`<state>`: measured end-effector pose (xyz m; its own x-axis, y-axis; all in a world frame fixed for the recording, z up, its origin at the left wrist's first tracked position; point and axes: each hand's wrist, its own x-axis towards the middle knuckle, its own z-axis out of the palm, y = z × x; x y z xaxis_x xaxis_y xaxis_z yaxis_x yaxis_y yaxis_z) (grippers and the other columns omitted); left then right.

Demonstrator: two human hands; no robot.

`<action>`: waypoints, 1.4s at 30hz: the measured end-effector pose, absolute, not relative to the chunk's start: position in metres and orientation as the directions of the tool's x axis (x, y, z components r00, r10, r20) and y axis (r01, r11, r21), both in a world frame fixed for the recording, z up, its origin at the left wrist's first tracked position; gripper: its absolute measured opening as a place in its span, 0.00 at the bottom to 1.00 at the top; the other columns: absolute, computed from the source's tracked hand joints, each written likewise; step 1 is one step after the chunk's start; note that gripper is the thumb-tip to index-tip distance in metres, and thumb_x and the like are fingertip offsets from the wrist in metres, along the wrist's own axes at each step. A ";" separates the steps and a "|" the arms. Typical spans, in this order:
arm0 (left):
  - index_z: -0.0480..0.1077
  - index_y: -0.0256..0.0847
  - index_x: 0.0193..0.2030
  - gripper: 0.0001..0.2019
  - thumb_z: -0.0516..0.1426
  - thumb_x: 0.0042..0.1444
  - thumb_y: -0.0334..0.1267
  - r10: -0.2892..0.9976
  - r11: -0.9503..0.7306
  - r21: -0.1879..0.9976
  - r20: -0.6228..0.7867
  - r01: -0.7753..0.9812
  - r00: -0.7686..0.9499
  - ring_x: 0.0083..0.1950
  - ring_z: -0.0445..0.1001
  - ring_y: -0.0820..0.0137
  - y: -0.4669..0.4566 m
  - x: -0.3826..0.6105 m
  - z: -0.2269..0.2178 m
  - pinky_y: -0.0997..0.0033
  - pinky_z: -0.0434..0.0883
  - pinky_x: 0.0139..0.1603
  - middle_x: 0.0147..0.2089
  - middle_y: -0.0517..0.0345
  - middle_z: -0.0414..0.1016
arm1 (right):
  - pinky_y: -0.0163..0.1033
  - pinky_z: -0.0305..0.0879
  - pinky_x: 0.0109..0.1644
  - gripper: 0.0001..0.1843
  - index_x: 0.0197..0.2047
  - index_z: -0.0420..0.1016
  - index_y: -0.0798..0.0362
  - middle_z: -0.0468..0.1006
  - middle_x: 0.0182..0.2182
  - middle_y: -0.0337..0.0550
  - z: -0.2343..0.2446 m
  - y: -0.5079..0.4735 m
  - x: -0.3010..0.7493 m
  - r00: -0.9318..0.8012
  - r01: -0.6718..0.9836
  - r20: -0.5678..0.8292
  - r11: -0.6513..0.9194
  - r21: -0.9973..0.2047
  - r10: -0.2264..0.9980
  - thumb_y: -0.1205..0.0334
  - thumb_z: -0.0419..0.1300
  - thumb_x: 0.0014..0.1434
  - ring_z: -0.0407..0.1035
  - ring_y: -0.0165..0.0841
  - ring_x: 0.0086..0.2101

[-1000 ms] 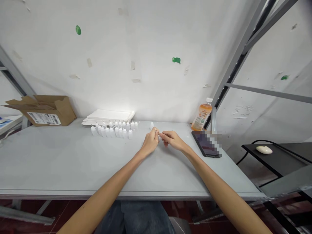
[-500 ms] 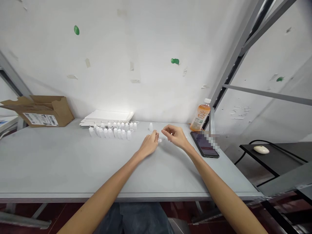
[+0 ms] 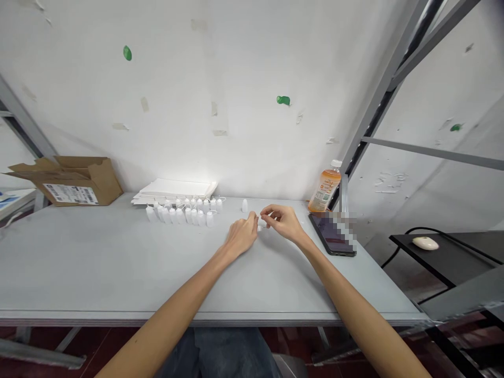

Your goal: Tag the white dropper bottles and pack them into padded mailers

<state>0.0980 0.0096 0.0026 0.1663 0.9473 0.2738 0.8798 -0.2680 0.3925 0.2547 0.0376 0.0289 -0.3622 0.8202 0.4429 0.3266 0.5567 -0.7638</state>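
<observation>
My left hand [image 3: 243,232] has its fingers closed in a pinch over the grey table. Just right of it, my right hand [image 3: 282,220] pinches thumb and forefinger together, its tips almost meeting the left fingertips. A small whitish piece [image 3: 260,228] shows below the fingertips, largely covered by the hands; what each pinch holds is too small to make out. Behind the left hand a lone little white bottle [image 3: 244,205] stands upright. To the left, several similar white bottles [image 3: 180,216] stand in two rows, with thin white loops at their tops.
Behind the rows lies a stack of white sheets [image 3: 173,189]. An open cardboard box [image 3: 74,181] sits at the far left. On the right are an orange drink bottle [image 3: 325,188] and a dark phone [image 3: 333,236]. A white mouse [image 3: 425,243] rests on a black shelf [image 3: 441,262].
My hands have come closer together, and the whitish piece between them is more hidden. The camera view has shifted slightly; the bottles stand as before.
</observation>
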 end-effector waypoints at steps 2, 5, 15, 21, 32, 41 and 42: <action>0.63 0.43 0.45 0.15 0.38 0.66 0.44 0.940 -0.299 0.466 0.295 0.833 0.173 0.31 0.73 0.62 0.009 0.098 0.003 0.70 0.58 0.31 0.27 0.57 0.73 | 0.32 0.60 0.23 0.07 0.31 0.76 0.55 0.77 0.27 0.42 0.030 0.040 0.258 -0.322 0.304 0.416 0.509 -0.805 0.850 0.60 0.59 0.52 0.71 0.29 0.22; 0.65 0.44 0.45 0.16 0.41 0.65 0.47 0.940 -0.313 0.583 0.304 0.750 0.156 0.30 0.71 0.65 0.009 0.096 0.006 0.71 0.58 0.32 0.25 0.60 0.71 | 0.31 0.57 0.20 0.10 0.31 0.76 0.56 0.77 0.27 0.44 0.031 0.044 0.263 -0.282 0.246 0.365 0.434 -0.866 0.887 0.58 0.61 0.49 0.71 0.31 0.24; 0.69 0.38 0.34 0.16 0.48 0.60 0.48 0.926 -0.360 0.782 0.367 0.508 0.090 0.30 0.63 0.72 0.012 0.094 0.011 0.73 0.58 0.32 0.27 0.62 0.66 | 0.32 0.59 0.22 0.12 0.33 0.78 0.57 0.79 0.31 0.47 0.034 0.042 0.263 -0.325 -0.053 0.268 0.266 -0.963 0.907 0.57 0.65 0.47 0.70 0.32 0.28; 0.68 0.39 0.35 0.15 0.49 0.60 0.48 0.925 -0.363 0.785 0.371 0.503 0.090 0.29 0.62 0.73 0.010 0.094 0.012 0.73 0.57 0.32 0.25 0.65 0.63 | 0.33 0.61 0.22 0.14 0.34 0.78 0.56 0.79 0.33 0.48 0.033 0.043 0.262 -0.269 -0.088 0.269 0.255 -0.963 0.925 0.55 0.67 0.46 0.71 0.32 0.29; 0.71 0.39 0.36 0.17 0.48 0.60 0.48 0.922 -0.378 0.768 0.366 0.517 0.130 0.28 0.62 0.72 0.009 0.095 0.013 0.73 0.58 0.31 0.26 0.62 0.67 | 0.37 0.69 0.26 0.14 0.32 0.78 0.56 0.79 0.31 0.46 0.027 0.045 0.259 -0.315 -0.169 0.253 0.208 -0.963 0.915 0.54 0.69 0.45 0.73 0.35 0.31; 0.72 0.38 0.39 0.17 0.48 0.60 0.48 0.929 -0.365 0.796 0.346 0.482 0.133 0.31 0.64 0.71 0.009 0.094 0.012 0.72 0.60 0.34 0.29 0.61 0.69 | 0.36 0.70 0.27 0.14 0.33 0.79 0.56 0.80 0.32 0.47 0.026 0.045 0.260 -0.327 -0.177 0.226 0.176 -0.968 0.917 0.55 0.69 0.45 0.75 0.36 0.33; 0.72 0.38 0.39 0.17 0.48 0.60 0.48 0.928 -0.367 0.796 0.347 0.481 0.133 0.31 0.65 0.71 0.009 0.094 0.012 0.72 0.60 0.34 0.28 0.62 0.69 | 0.36 0.70 0.27 0.14 0.32 0.79 0.56 0.80 0.31 0.47 0.026 0.045 0.260 -0.328 -0.173 0.221 0.171 -0.970 0.919 0.55 0.69 0.45 0.75 0.37 0.33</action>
<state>0.0935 0.0095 0.0122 0.1330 0.9283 0.3472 0.4813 -0.3667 0.7961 0.2597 0.0450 0.0262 -0.3275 0.9186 0.2209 -0.1735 0.1714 -0.9698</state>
